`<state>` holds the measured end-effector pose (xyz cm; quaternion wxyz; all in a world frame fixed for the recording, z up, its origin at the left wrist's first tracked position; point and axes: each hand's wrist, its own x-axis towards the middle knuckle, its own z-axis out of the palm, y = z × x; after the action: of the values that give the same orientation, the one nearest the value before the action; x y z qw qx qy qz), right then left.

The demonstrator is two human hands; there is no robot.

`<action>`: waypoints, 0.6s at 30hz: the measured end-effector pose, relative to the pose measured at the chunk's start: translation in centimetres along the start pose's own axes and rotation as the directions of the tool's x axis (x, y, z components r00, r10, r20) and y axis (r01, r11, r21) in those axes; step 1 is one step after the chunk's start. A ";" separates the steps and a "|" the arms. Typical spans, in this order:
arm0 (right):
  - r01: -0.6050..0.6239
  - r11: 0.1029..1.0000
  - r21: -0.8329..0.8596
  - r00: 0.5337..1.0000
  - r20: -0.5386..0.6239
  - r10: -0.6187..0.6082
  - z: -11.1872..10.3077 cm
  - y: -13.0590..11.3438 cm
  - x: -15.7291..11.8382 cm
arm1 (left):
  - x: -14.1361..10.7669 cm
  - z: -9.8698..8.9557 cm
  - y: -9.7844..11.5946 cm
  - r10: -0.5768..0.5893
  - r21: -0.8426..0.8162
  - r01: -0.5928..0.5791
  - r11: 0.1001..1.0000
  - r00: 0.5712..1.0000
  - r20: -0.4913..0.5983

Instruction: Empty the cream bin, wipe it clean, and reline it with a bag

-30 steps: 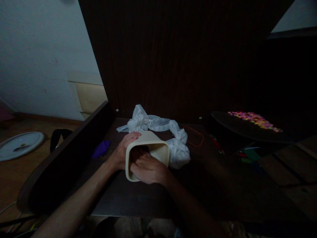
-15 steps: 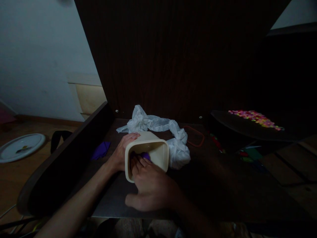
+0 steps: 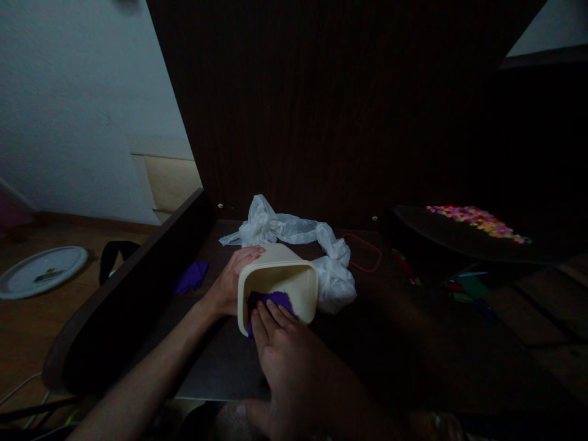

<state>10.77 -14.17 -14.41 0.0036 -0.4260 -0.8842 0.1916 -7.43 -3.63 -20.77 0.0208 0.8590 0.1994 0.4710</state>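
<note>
A cream plastic container [image 3: 307, 288] lies tilted on its side, its mouth facing me. My left hand [image 3: 229, 282] is closed around its left side, the fingers over the top. Inside the mouth, the fingers of my right hand [image 3: 289, 361] are stretched out and press a purple cloth [image 3: 280, 299] against the lower wall. The right thumb stands away from the fingers, outside the container. One edge of the cloth reaches the rim at lower left. How far it extends under my fingers is hidden.
A knotted whitish plastic bag [image 3: 335, 278] lies behind and right of the container. Another purple piece [image 3: 190, 277] lies on the dark surface to the left, near a raised side board [image 3: 124, 294]. An orange loop [image 3: 367, 266] and pink-yellow beads [image 3: 478, 222] are at right.
My right hand has drawn back toward me, bringing the purple cloth nearer the container's mouth, where more of it shows. My left hand keeps its hold on the container.
</note>
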 end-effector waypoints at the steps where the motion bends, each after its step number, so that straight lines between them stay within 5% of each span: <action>1: -0.016 1.000 0.008 0.999 0.029 0.016 -0.7 0.0 0.1 | 0.0 0.0 0.1 0.001 0.008 -0.001 1.000 1.000 0.006; 11: 0.033 0.998 0.046 0.993 0.114 -0.038 -1.1 2.0 4.8 | 0.1 0.1 0.3 0.028 0.040 -0.028 0.999 1.000 -0.001; 18: 0.068 0.996 0.052 0.989 0.127 -0.074 -1.8 2.5 5.0 | 0.2 0.2 0.2 0.018 0.006 -0.018 1.000 1.000 -0.010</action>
<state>9.71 -8.36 -14.34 -0.0364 -0.3810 -0.8923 0.2394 -7.12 -3.73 -20.72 0.0130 0.8585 0.1935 0.4747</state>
